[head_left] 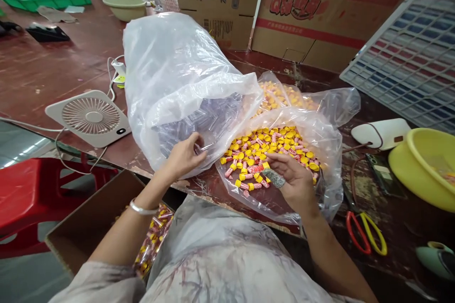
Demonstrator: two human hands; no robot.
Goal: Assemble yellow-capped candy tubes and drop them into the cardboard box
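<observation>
My left hand (187,154) is at the mouth of a large translucent plastic bag (170,52), its fingers curled toward the thumb around what looks like a clear plastic tube. Many clear plastic tubes (213,116) fill the bag's opening. To the right, my right hand (293,177) pinches a small red-patterned tube with a yellow cap (256,169). A grey speckled cover (274,178) is on that thumb. Below and behind the fingers, a heap of small yellow-capped tubes (265,139) spills from an open clear bag (322,137).
A small fan (94,116) stands left on the table. On the right are scissors (366,234), a phone (386,175), a yellow basin (414,165) and a white grid basket (405,52). Cardboard boxes (302,42) stand behind. An open carton (81,220) with filled packs and a red stool (28,196) are low left.
</observation>
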